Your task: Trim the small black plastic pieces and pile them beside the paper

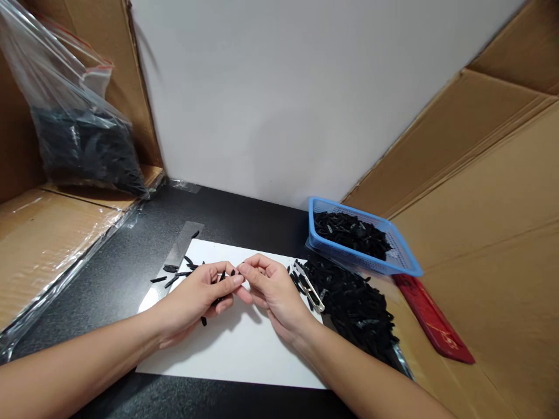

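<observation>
Over a white sheet [253, 355] my two hands meet, fingertips almost touching. My left hand [201, 297] is closed around several small black strips [222, 276], whose ends poke out between the fingers. Thumb and forefinger of my right hand [275, 291] are pinched together at the left fingertips; whatever sits in that pinch is too small and covered to make out. Just right of my right hand lies a pair of pale-handled thread snips [309, 286], at the edge of a big heap of black strips [353, 308]. More loose strips [171, 269] lie left of my left hand.
A blue plastic basket [367, 250] with black strips in it stands behind the heap. To its right lies a red flat object [432, 320]. A clear bag [87, 145] of black pieces leans at the back left. Cardboard walls [489, 157] and a white panel [279, 105] enclose the black table [236, 203].
</observation>
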`<state>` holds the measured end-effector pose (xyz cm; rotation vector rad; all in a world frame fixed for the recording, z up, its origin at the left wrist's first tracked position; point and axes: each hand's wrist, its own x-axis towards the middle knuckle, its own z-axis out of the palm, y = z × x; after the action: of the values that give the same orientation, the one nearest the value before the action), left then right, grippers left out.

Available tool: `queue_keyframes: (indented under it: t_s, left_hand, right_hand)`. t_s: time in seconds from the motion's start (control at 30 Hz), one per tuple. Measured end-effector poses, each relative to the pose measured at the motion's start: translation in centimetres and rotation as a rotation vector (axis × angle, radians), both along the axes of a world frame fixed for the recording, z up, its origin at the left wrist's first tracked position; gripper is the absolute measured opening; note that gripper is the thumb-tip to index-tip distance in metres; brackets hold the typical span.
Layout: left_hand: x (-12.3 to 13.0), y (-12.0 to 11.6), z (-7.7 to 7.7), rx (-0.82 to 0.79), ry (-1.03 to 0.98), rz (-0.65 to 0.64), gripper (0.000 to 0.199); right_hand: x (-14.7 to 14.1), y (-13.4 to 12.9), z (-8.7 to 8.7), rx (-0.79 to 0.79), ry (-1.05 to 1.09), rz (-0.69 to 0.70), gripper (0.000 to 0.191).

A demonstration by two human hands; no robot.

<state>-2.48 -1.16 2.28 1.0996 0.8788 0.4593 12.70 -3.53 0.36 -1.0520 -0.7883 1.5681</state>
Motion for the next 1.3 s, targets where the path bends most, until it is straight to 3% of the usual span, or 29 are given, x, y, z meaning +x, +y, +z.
queue_keyframes:
  t_s: [0.3,0.73,0.83,0.93,1.0,1.07,1.17,1.23,1.3]
  left_hand:
    - [-0.1,0.2,0.1,-0.083,-0.009,0.059,0.027]
    - [-0.1,0.3,-0.2,0.0,0.021,0.027,0.029]
    - [-0.1,0.3,0.0,0.0,0.032,0.032,0.027]
    - [-0.1,0.3,0.1,-0.015,0.051,0.067,0.028]
    - [-0.2,0.3,0.0,-0.028,0.052,0.082,0.031]
    - [-0.3,0.4,-0.2,-0.009,0.052,0.079,0.031]
    - [-0.4,0.3,-0.5,0.062,0.053,0.072,0.023]
    - [-0.4,0.2,-0.5,0.081,0.041,0.074,0.022]
    - [-0.5,0.2,-0.4,0.072,0.025,0.074,0.023]
  right_hand:
    - [0.4,0.1,0.0,-0.011,0.088,-0.078,0.033]
    - [0.0,0.0,-0.1,-0.01,0.031,-0.049,0.03]
    - [1.3,0.4,0.9,0.072,-0.262,0.053,0.025]
    - [4.1,0.6,3.0,0.244,-1.016,0.22,0.018]
    - [6.0,0.5,4.4,0.228,-1.465,0.256,0.014]
    - [7.1,0.3,5.4,0.154,-1.644,0.356,0.009]
    - [6.7,0.2,5.3,0.21,-1.477,0.312,0.016]
    - [5.3,0.4,4.3,0.305,-1.204,0.209,0.025]
    - [3.7,0.7,3.0,0.292,-0.877,0.197,0.024]
